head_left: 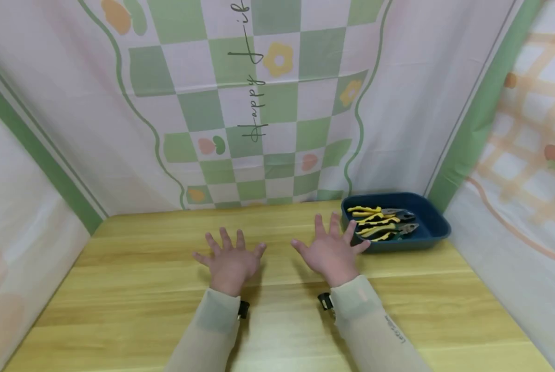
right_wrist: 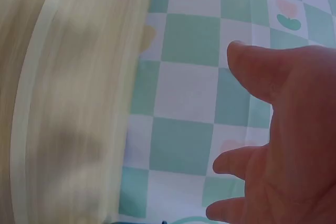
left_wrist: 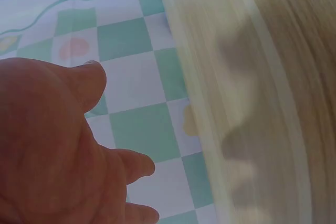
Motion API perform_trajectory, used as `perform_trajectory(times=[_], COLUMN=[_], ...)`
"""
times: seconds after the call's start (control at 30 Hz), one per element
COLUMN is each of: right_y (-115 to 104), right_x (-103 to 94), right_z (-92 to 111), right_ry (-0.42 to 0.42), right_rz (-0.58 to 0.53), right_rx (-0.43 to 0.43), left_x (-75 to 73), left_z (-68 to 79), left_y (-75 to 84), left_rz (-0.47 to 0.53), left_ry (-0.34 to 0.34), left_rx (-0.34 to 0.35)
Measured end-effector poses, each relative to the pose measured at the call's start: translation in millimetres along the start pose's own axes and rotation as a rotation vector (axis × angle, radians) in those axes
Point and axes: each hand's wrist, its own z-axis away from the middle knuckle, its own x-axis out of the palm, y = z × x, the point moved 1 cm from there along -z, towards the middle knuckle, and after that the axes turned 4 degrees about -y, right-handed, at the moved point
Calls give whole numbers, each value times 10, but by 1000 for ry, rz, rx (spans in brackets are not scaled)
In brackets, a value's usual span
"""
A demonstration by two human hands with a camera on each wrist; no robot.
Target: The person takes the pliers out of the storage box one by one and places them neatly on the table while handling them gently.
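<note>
My left hand (head_left: 233, 263) is held over the middle of the table with its fingers spread and nothing in it. To its right my right hand (head_left: 333, 253) is spread the same way, palm down and holding nothing. The right hand's outer fingers overlap the near left corner of a dark blue tray (head_left: 432, 227) in the head view. Several pliers (head_left: 379, 222) with yellow and black handles lie in that tray, their metal jaws pointing right. Both wrist views show bare palms, the left hand (left_wrist: 52, 145) and the right hand (right_wrist: 299, 129), with shadows on the wood beside them.
The wood-grain table (head_left: 142, 310) ends at the back against a hanging cloth (head_left: 277, 103) with green checks and lettering. More printed cloth (head_left: 537, 155) closes off the right side, and a white cloth (head_left: 21, 232) the left. A black strap piece (head_left: 326, 300) shows at the right wrist.
</note>
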Motion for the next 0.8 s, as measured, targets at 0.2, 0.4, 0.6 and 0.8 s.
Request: perform_trajectory(times=[0.2, 0.4, 0.6, 0.8], right_y=[147, 421, 724, 1138], right_x=[-83, -194, -354, -535], right_z=[-14, -65, -108, -124], right_ry=[15, 49, 77, 40], right_rz=[2, 12, 28, 26], right_rx=[-20, -44, -34, 20], left_x=[-19, -41, -67, -81], left_z=[-4, -1, 16, 29], left_y=[-15, -34, -58, -85], left_rz=[5, 19, 34, 40], left_ry=[-7, -19, -24, -30], left_rx=[1, 1, 1, -2])
